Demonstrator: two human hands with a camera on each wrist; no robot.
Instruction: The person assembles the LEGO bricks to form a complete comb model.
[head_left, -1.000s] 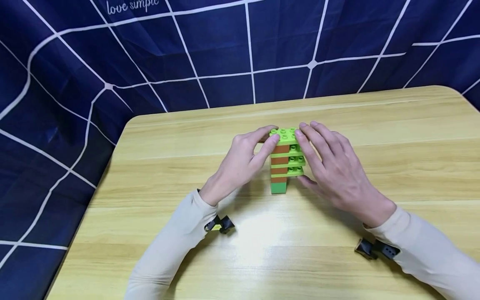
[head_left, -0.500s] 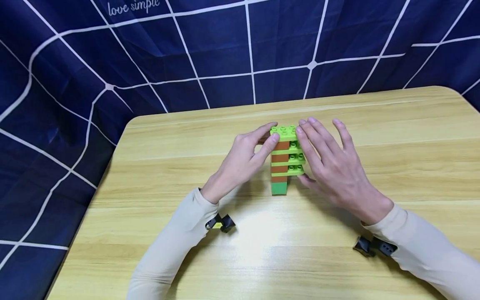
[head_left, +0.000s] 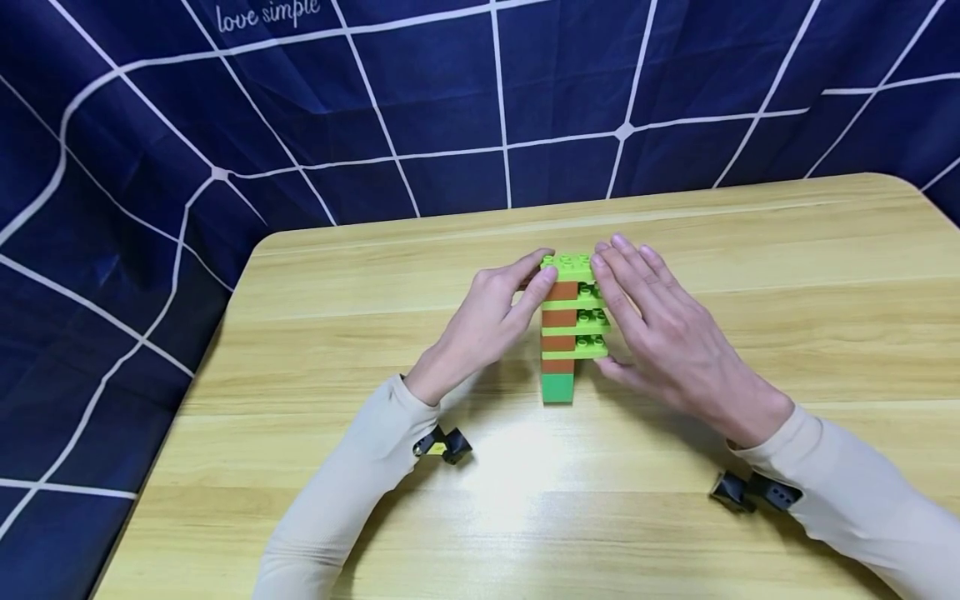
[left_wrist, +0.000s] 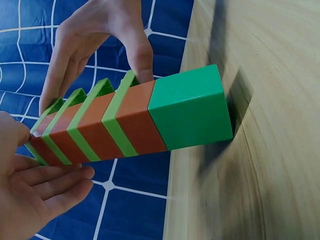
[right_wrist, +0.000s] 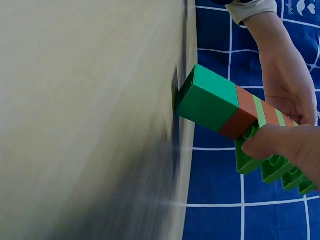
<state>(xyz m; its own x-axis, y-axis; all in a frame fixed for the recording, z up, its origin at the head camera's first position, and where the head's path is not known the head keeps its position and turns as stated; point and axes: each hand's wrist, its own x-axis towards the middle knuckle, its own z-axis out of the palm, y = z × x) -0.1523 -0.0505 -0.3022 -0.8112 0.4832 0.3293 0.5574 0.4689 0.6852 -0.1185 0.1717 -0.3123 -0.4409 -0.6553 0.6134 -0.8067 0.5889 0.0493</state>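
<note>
A tower of toy building bricks (head_left: 557,342) stands between my hands, with a large green brick (left_wrist: 190,107) at its foot. Above that, orange bricks (left_wrist: 100,120) alternate with lime-green plates (head_left: 592,323) that jut out to the right. The tower leans, and the green brick's hollow underside (right_wrist: 185,92) partly shows in the right wrist view. My left hand (head_left: 491,321) grips the upper end between thumb and fingers. With fingers along the top plate's right side and thumb under the lowest plate, my right hand (head_left: 667,342) holds the jutting side.
A light wooden table (head_left: 360,333) lies beneath. Behind it and at the left hangs a dark blue curtain (head_left: 420,100) with white lines. Black cameras sit at the left wrist (head_left: 442,447) and right wrist (head_left: 753,492).
The tower's foot has swung toward me while its top stays nearly in place. My right hand's outer fingers spread, then came back together. My left hand keeps its grip.
</note>
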